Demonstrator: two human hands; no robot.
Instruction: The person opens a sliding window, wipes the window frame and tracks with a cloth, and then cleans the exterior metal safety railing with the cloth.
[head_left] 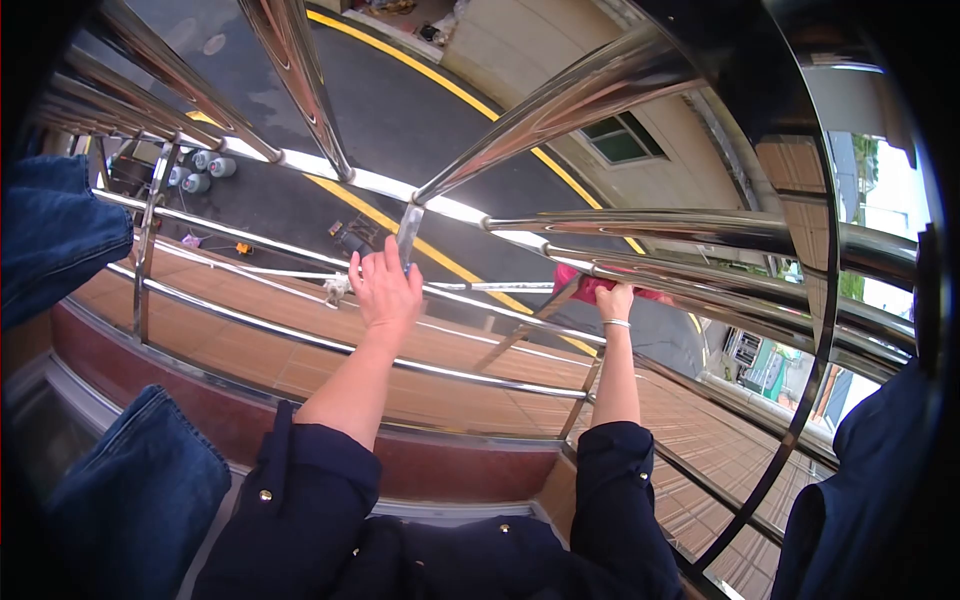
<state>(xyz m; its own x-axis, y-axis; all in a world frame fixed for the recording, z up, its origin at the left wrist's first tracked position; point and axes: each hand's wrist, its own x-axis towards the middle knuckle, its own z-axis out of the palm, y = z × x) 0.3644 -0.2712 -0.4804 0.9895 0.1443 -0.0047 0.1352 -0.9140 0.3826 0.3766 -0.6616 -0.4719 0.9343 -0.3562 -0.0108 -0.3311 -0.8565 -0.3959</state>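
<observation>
My left hand (388, 288) reaches out over the railing, its fingers partly spread. Its fingertips are beside the lower end of a short flat metal post (409, 232); whether they press on it I cannot tell. Further right, my right hand (612, 300) is closed on a pinkish-red cloth (652, 287). Part of that cloth hides behind the shiny bars. Around my right wrist is a thin bracelet (617, 323).
Polished metal bars (560, 115) fan out above and to the right. Lower rails (450, 372) cross above a brown tiled ledge (290, 290). Blue jeans (65, 230) hang at left. Far below lies a road (420, 110) with gas cylinders (197, 182).
</observation>
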